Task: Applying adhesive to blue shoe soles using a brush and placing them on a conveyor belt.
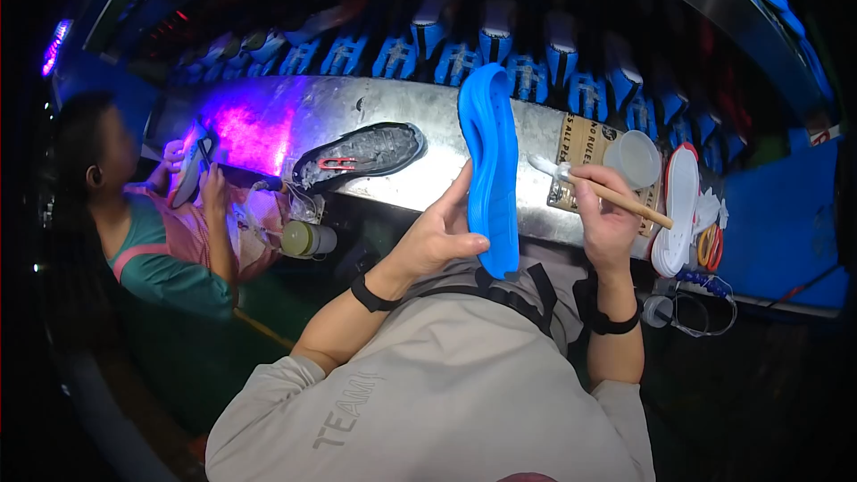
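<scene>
My left hand (435, 236) grips a blue shoe sole (493, 161) by its near half, thumb along one edge. The sole stands nearly upright, long side facing me. In my right hand (609, 225) is a brush (656, 215) with a wooden handle. Its whitish bristle end points left toward the sole, and a gap shows between them. Left of the sole, a dark shoe-shaped piece (379, 150) with a red part at its middle lies on the metal bench (437, 174). A translucent cup (632, 159) sits just beyond my right hand.
Printed cardboard (578, 136) lies under the cup. White soles (678, 205) and orange rings (711, 246) are at the right end. Behind the bench runs a rack of shoes on blue holders (460, 62). At left, a co-worker (170, 241) holds a shoe (189, 165) near a lidded jar (308, 239).
</scene>
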A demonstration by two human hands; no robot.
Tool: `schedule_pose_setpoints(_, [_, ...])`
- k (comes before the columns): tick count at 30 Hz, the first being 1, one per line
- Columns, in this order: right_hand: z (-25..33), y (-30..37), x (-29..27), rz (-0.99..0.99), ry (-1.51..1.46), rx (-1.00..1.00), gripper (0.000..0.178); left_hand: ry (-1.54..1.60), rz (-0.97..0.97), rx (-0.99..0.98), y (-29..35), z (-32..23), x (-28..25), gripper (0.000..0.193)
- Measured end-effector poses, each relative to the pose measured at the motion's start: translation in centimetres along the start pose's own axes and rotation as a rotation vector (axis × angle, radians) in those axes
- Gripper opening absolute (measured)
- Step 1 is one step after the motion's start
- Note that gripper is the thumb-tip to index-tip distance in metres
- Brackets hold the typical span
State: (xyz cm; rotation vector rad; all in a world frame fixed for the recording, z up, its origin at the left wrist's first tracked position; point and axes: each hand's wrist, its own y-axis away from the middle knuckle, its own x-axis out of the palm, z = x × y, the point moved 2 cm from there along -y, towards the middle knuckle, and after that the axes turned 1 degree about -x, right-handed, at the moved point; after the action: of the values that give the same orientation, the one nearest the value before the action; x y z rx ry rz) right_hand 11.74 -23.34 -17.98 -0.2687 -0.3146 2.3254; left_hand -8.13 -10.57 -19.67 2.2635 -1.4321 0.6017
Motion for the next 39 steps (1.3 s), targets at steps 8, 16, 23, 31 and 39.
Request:
schedule_pose_setpoints(8, [1.2, -1.4, 1.9, 0.019, 0.13, -0.175, 0.009, -0.038, 0.071, -0.025, 0.5, -0.6, 0.5, 0.11])
schedule_pose_setpoints(16, [1.9, 0.4, 2.2, 0.102, 0.217, -0.132, 0.005, 0.048, 0.047, -0.047, 0.2, -0.9, 0.3, 0.113])
schedule_pose_setpoints(23, [1.9, 0.1, 2.5, 0.055, 0.121, -0.095, 0.005, -0.021, 0.06, -0.014, -0.3, -1.9, 0.4, 0.115])
schedule_pose_setpoints(31, [2.7, 0.9, 2.2, 0.224, 0.189, -0.053, 0.002, -0.084, -0.025, 0.019, -0.5, -2.7, 0.0, 0.119])
schedule_pose_setpoints(39, [3.0, 0.8, 2.1, 0.193, 0.086, -0.039, 0.003, -0.113, -0.015, 0.019, -0.6, -2.9, 0.1, 0.12])
